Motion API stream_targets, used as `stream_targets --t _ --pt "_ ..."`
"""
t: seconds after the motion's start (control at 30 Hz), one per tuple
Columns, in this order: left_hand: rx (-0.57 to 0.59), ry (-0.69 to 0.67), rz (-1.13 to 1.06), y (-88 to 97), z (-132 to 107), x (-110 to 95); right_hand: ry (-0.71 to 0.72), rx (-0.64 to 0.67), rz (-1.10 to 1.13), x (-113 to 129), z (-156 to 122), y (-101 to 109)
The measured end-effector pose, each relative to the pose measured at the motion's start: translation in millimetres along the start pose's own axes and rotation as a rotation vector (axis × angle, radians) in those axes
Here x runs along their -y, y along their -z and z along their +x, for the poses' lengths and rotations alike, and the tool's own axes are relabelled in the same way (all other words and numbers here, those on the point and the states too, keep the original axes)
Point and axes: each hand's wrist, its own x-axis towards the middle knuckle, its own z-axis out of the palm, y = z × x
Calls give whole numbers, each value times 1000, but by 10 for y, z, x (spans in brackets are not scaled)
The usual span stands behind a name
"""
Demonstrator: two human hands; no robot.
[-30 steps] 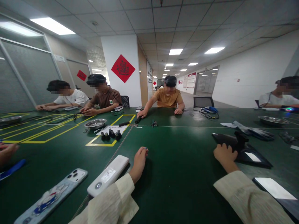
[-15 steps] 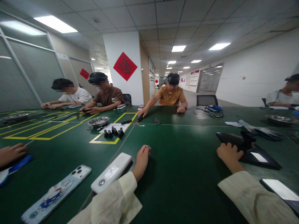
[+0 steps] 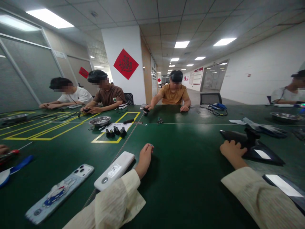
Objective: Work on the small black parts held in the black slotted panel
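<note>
My left hand [image 3: 144,160] rests on the green table [image 3: 181,184] with its fingers curled inward. A small bluish spot shows at its fingertips, too small to name. Beside that wrist lies a white oblong device [image 3: 115,170] with a label and a round button. Farther left is a phone [image 3: 59,194] in a pale blue case with a cartoon figure. My right hand [image 3: 232,152] lies against a black, flat, angular object [image 3: 267,156] with an upright part; its fingers are bent and spread, the tips partly hidden. A dark device with a bright white screen [image 3: 284,185] lies beside my right sleeve.
Several black cylindrical parts [image 3: 116,131] stand near a metal bowl [image 3: 100,121] and yellow tape. Across the table, a person [image 3: 175,93] reaches to a small black tool [image 3: 145,110]. Gloves [image 3: 264,127] and another bowl [image 3: 286,116] lie right. Part of another person's hand [image 3: 4,149] shows left.
The view has shifted slightly. The person opposite has raised the black tool a little from the table. At left, another person's hand has drawn back and a red-tipped tool now shows. My hands stay put.
</note>
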Motion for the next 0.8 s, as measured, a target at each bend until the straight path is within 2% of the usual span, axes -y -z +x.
stream_targets --t 0.8 --pt "-21 -25 36 -35 4 -25 13 21 12 19 59 -27"
